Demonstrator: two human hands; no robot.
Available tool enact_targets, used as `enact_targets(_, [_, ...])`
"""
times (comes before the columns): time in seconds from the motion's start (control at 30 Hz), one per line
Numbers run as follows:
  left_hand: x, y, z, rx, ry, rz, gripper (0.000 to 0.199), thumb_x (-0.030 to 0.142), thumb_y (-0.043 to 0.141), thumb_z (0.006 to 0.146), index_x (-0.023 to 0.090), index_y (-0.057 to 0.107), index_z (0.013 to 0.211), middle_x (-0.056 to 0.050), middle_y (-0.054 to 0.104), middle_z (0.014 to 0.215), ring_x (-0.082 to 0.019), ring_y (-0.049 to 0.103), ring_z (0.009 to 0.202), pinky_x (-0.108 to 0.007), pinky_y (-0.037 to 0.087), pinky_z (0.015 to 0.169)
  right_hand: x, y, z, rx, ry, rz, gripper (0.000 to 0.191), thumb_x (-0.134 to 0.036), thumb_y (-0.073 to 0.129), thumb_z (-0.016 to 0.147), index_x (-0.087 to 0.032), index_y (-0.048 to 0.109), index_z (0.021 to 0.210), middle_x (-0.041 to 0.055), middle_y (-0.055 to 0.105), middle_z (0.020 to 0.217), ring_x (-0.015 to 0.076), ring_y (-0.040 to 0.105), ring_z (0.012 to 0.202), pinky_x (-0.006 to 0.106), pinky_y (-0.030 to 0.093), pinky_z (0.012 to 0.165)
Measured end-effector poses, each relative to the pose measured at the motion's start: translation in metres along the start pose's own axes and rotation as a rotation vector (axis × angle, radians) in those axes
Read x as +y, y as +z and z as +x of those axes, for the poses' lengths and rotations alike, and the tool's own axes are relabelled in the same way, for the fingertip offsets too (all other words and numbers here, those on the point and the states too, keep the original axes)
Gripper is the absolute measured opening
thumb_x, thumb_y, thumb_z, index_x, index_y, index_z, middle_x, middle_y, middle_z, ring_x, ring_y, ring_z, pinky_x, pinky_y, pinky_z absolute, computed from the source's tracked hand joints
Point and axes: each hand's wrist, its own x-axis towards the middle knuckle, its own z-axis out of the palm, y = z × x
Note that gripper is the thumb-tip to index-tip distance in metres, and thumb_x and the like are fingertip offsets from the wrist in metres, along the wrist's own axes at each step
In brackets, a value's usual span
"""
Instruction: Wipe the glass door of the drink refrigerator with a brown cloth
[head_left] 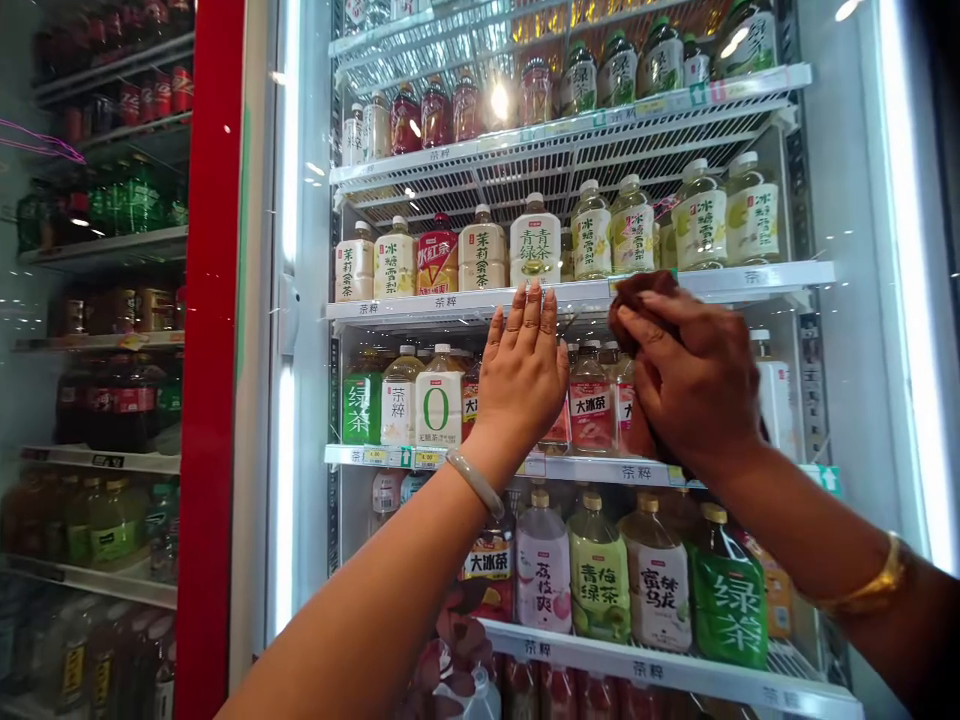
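Hands work at the clear glass door [862, 300] of a white drinks cooler, seen from the head camera. The left hand [521, 375] is raised with its forearm running up from the lower left, palm pressed flat on the glass, fingers [529, 315] straight, released and close together, tips reaching the level of the white wire shelf [420, 305] that carries the row of pale tea bottles [480, 250]. A pale jade bangle [476, 482] sits on that wrist. The right hand [694, 385] comes in from the lower right, a gold bracelet [870, 592] on its wrist; its fingers are clenched round a bunched dark brown cloth [637, 298], which it holds against the glass at the same shelf's height, just beside the left fingertips. The two hands are near each other but apart.

To the left, the cooler's white door frame [289, 300] and a red upright post [214, 350] bound the pane; the lit right frame [911, 300] bounds it on the other side. Bare glass lies open above both hands and out to the right.
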Motion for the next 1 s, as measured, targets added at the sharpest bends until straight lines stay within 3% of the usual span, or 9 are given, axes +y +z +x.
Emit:
enact_targets(0.17, [0.0, 0.0, 0.001, -0.001, -0.006, -0.01, 0.06, 0.031, 0.029, 0.109, 0.01, 0.031, 0.165, -0.014, 0.028, 0.174, -0.025, 0.019, 0.165, -0.047, 0.014, 0.137, -0.014, 0.007, 0.007, -0.143, -0.166, 0.074, 0.039, -0.021, 0.057, 0.102, -0.029, 0.066, 0.139, 0.0032, 0.067, 0.144, 0.0291, 0.057, 0.137, 0.048, 0.052, 0.114])
enact_targets(0.27, [0.001, -0.001, 0.002, -0.01, -0.009, -0.031, 0.06, 0.03, 0.03, 0.108, 0.012, 0.028, 0.166, -0.012, 0.026, 0.175, -0.024, 0.018, 0.165, -0.047, 0.013, 0.137, 0.01, 0.004, 0.019, -0.129, -0.064, 0.076, 0.039, -0.024, 0.054, 0.103, -0.031, 0.066, 0.14, 0.0034, 0.066, 0.144, 0.0291, 0.058, 0.134, 0.05, 0.051, 0.115])
enact_targets(0.4, [0.002, -0.001, 0.002, -0.018, -0.021, -0.017, 0.061, 0.028, 0.031, 0.108, 0.011, 0.029, 0.166, -0.012, 0.026, 0.175, -0.024, 0.019, 0.165, -0.046, 0.013, 0.137, 0.029, -0.009, 0.003, 0.004, 0.064, 0.024, 0.042, -0.021, 0.056, 0.1, -0.028, 0.067, 0.14, 0.0085, 0.067, 0.141, 0.0328, 0.058, 0.133, 0.055, 0.052, 0.111])
enact_targets(0.5, [0.003, -0.002, 0.002, -0.028, -0.029, -0.002, 0.06, 0.028, 0.032, 0.108, 0.01, 0.03, 0.165, -0.012, 0.027, 0.175, -0.025, 0.02, 0.164, -0.046, 0.014, 0.137, 0.015, -0.006, -0.008, -0.01, -0.021, 0.053, 0.042, -0.019, 0.056, 0.1, -0.028, 0.067, 0.14, 0.007, 0.069, 0.139, 0.0319, 0.057, 0.135, 0.054, 0.053, 0.113])
enact_targets(0.63, [0.005, -0.004, 0.003, -0.022, -0.031, -0.006, 0.061, 0.03, 0.033, 0.108, 0.015, 0.028, 0.167, -0.012, 0.025, 0.176, -0.024, 0.019, 0.165, -0.048, 0.014, 0.136, 0.011, 0.003, 0.008, -0.13, -0.124, 0.1, 0.037, -0.023, 0.055, 0.103, -0.031, 0.068, 0.137, 0.0017, 0.068, 0.141, 0.0285, 0.058, 0.134, 0.049, 0.054, 0.113])
enact_targets(0.73, [0.005, -0.005, 0.002, -0.016, -0.016, -0.015, 0.059, 0.031, 0.034, 0.109, 0.026, 0.029, 0.167, -0.008, 0.02, 0.178, -0.025, 0.017, 0.165, -0.051, 0.015, 0.136, 0.035, -0.002, 0.015, -0.081, -0.041, 0.078, 0.038, -0.026, 0.056, 0.102, -0.032, 0.067, 0.138, 0.0031, 0.068, 0.141, 0.029, 0.059, 0.132, 0.052, 0.054, 0.112])
enact_targets(0.83, [0.003, -0.005, 0.0, -0.025, -0.017, -0.01, 0.057, 0.032, 0.035, 0.109, 0.029, 0.032, 0.166, -0.006, 0.02, 0.178, -0.026, 0.017, 0.165, -0.051, 0.016, 0.136, 0.048, -0.012, 0.001, 0.037, 0.078, -0.004, 0.042, -0.022, 0.059, 0.098, -0.031, 0.067, 0.138, 0.0065, 0.068, 0.139, 0.031, 0.059, 0.13, 0.053, 0.055, 0.109])
enact_targets(0.9, [0.005, -0.004, 0.0, -0.024, -0.028, -0.006, 0.057, 0.031, 0.034, 0.109, 0.028, 0.033, 0.166, -0.007, 0.021, 0.178, -0.026, 0.017, 0.165, -0.052, 0.014, 0.136, 0.041, -0.013, -0.01, 0.044, 0.072, -0.018, 0.045, -0.019, 0.059, 0.097, -0.03, 0.066, 0.14, 0.0073, 0.068, 0.139, 0.0317, 0.058, 0.132, 0.053, 0.055, 0.11])
enact_targets(1.0, [0.019, 0.0, 0.005, -0.012, -0.049, -0.027, 0.058, 0.03, 0.035, 0.108, 0.026, 0.033, 0.166, -0.008, 0.021, 0.177, -0.026, 0.013, 0.166, -0.055, 0.006, 0.136, 0.022, -0.007, -0.008, -0.047, -0.023, 0.048, 0.044, -0.018, 0.057, 0.099, -0.031, 0.065, 0.141, 0.0043, 0.068, 0.14, 0.0302, 0.056, 0.137, 0.051, 0.053, 0.114])
